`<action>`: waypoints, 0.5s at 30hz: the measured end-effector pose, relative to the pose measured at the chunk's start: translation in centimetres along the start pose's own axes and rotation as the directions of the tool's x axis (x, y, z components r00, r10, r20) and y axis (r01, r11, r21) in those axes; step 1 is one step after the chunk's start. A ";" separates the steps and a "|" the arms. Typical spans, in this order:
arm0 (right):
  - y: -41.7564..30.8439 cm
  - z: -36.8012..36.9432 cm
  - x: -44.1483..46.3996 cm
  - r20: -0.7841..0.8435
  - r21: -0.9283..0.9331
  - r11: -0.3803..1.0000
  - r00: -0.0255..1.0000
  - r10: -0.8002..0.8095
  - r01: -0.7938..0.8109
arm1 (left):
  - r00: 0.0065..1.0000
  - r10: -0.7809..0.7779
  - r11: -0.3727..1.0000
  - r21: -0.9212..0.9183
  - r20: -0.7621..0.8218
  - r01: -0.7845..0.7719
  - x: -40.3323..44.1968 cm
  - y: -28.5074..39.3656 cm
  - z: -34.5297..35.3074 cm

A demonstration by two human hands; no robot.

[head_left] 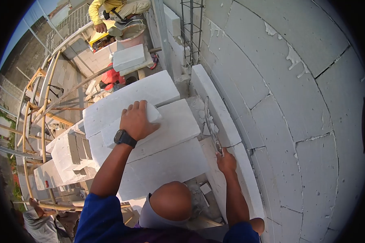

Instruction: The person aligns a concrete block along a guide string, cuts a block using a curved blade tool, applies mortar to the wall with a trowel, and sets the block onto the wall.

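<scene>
My left hand point(138, 123), with a watch on the wrist, is closed over the top of a small white aerated concrete block point(153, 114). That block lies on larger white blocks point(172, 156) laid side by side. On the right, my right hand point(226, 161) grips the lower end of a long, narrow metal blade point(210, 121), seen nearly edge-on, so its exact kind is unclear. The blade points away from me, over broken chips point(213, 128) beside a low row of upright blocks point(215, 103).
A tall block wall point(267, 97) rises on the right, near a steel rebar cage point(192, 32). Ahead, a person in a yellow sleeve point(95, 12) works beside a mortar bucket point(132, 34). Bamboo scaffolding point(48, 85) stands left; another person point(44, 222) is lower left.
</scene>
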State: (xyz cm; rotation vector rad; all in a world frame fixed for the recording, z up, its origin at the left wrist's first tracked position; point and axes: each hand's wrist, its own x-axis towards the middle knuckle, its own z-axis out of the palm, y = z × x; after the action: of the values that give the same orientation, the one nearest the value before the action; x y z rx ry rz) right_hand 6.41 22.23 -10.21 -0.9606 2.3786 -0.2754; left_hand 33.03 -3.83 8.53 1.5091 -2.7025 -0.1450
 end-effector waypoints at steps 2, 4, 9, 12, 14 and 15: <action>1.7 1.4 0.4 0.008 0.070 0.998 1.000 -0.005 0.005 | 1.000 -0.002 1.000 0.017 -0.008 0.002 0.0 0.1 0.1; 2.9 2.6 1.9 -0.022 0.163 0.985 0.998 -0.060 0.063 | 1.000 0.007 1.000 0.020 -0.023 -0.007 0.1 -0.1 0.5; -0.4 -1.3 6.2 0.263 0.356 0.934 0.961 -0.085 -0.015 | 0.999 0.013 1.000 0.017 -0.048 -0.013 0.2 -0.1 0.8; -3.6 -3.2 9.9 0.358 0.338 0.941 0.926 -0.116 -0.013 | 0.999 0.008 1.000 0.009 -0.043 -0.007 0.4 -0.2 0.9; -5.2 -3.1 13.0 0.397 0.321 0.947 0.907 -0.141 0.006 | 0.999 0.001 1.000 0.008 -0.039 0.000 0.4 -0.1 0.8; -6.1 -2.8 14.7 0.427 0.331 0.943 0.892 -0.147 -0.003 | 0.999 -0.002 1.000 0.009 -0.038 0.003 0.4 0.0 0.7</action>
State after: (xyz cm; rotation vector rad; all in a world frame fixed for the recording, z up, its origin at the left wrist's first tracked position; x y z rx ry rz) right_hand -0.34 7.61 -11.75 -0.8485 1.8089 -0.4118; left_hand 32.81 -4.10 7.80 1.5019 -2.6759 -0.1036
